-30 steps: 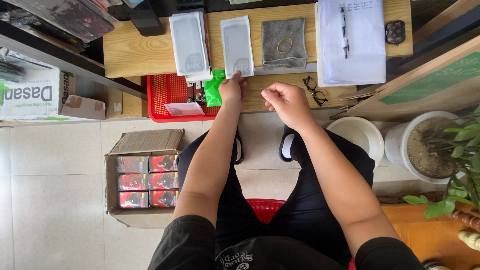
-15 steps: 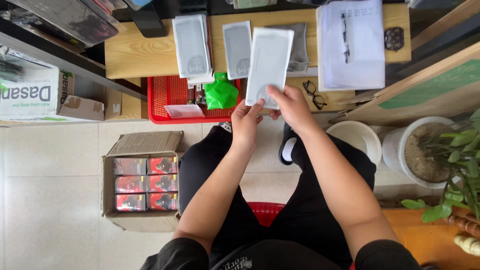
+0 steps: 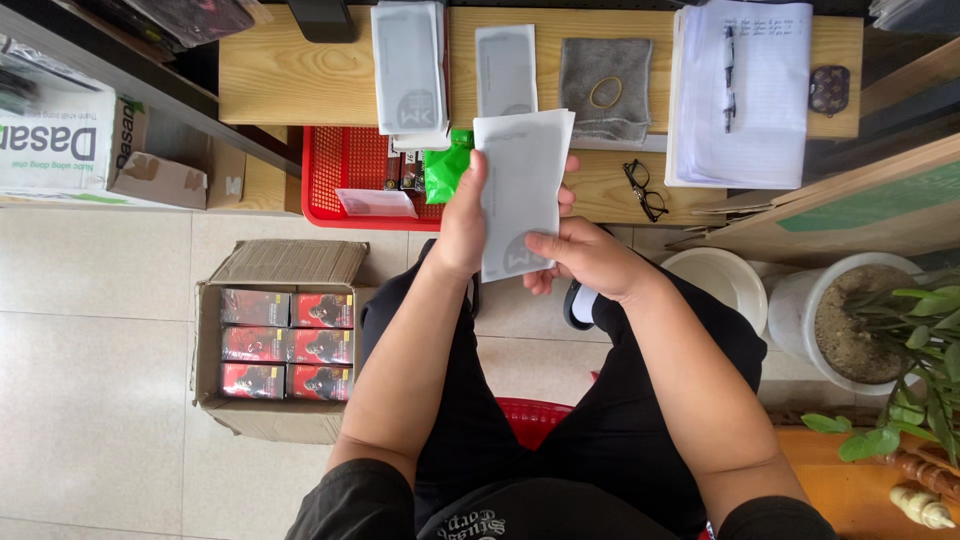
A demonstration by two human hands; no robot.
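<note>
I see the left hand [image 3: 462,222] and right hand [image 3: 580,255] both pinching one white pouch [image 3: 520,190] above the lap, just off the desk [image 3: 280,70] edge; two pouch piles already on the desk.

Eyeglasses [image 3: 645,189] right of basket [image 3: 345,170], cloth [image 3: 604,88] behind.

Open air above the lap; ahead, red basket [image 3: 330,170] and glasses [image 3: 645,190] crowd the desk [image 3: 270,70]
</note>
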